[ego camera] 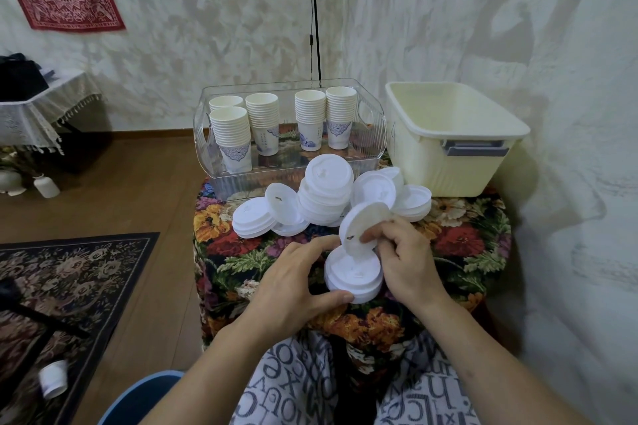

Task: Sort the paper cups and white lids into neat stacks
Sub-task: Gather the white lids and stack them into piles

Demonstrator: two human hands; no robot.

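Floral bench point(459, 245): cups point(266, 121) already stacked in the clear bin point(374, 134). My left hand point(293, 283) grips the lid stack point(354, 278), right hand point(404, 259) pinches one lid point(362, 226); loose lids point(324, 197) left.

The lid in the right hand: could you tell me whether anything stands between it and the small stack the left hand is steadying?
Nothing visible does. The tilted lid pinched by the right hand hangs directly above the small stack, whose top is bare; the left hand holds only its sides.

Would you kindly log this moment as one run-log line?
right hand: holds tilted lid | left hand: steadies lid stack | cup stacks: in clear bin
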